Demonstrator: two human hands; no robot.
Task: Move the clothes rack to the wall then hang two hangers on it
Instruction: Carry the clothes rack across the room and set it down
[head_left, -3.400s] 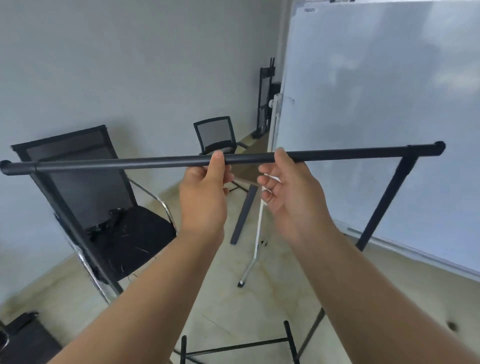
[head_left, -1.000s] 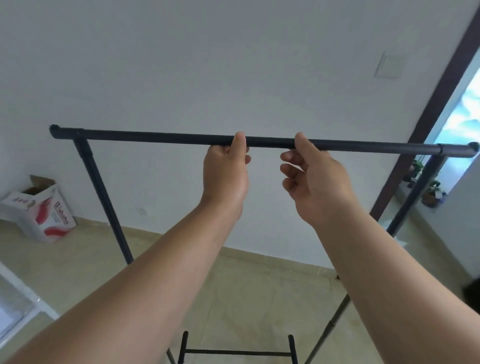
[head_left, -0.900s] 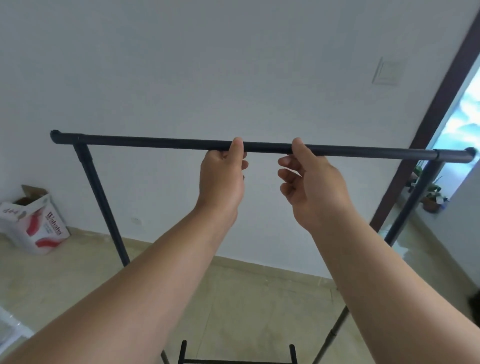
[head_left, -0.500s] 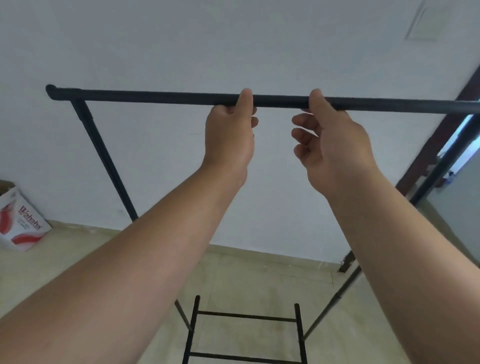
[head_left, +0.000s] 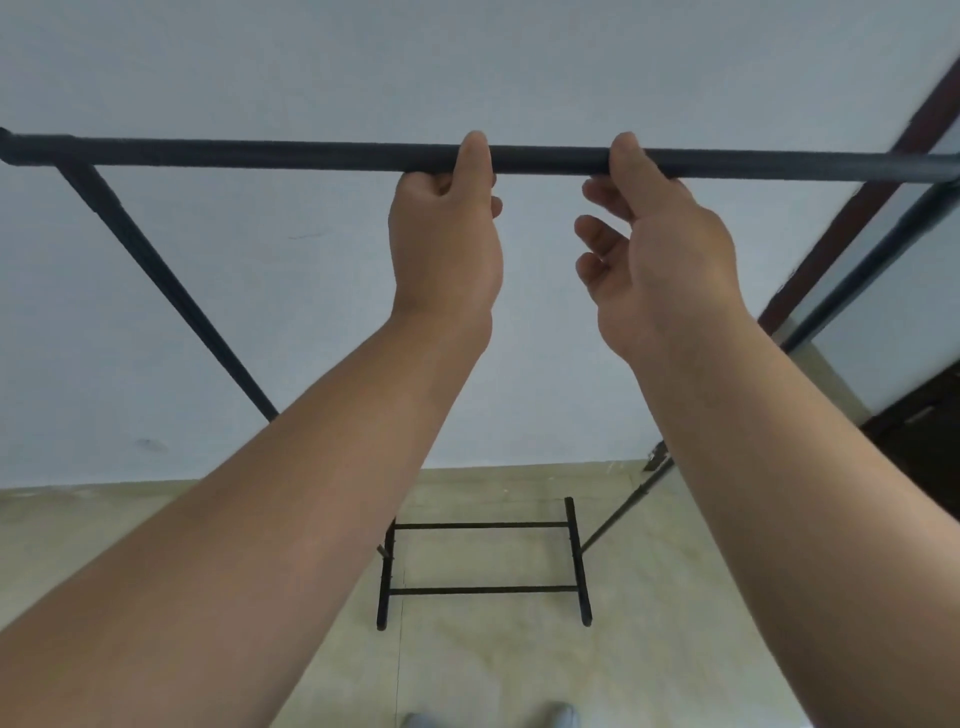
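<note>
The black clothes rack (head_left: 270, 155) stands in front of me, its top bar running across the whole view. Its base frame (head_left: 483, 558) rests on the floor close to the white wall (head_left: 467, 62). My left hand (head_left: 447, 234) is closed around the middle of the top bar. My right hand (head_left: 660, 244) holds the bar just to the right, thumb and forefinger on it, the other fingers loosely curled below. No hangers are in view.
A dark brown door frame (head_left: 852, 208) runs diagonally at the right, with a dark object (head_left: 930, 431) below it. Beige tiled floor (head_left: 493, 665) lies under the rack. The tips of my shoes (head_left: 561, 719) show at the bottom edge.
The rack has come closer to the wall and the view has tilted down, showing more of the base. The cardboard box at the left has left the view. Both hands stay on the bar.
</note>
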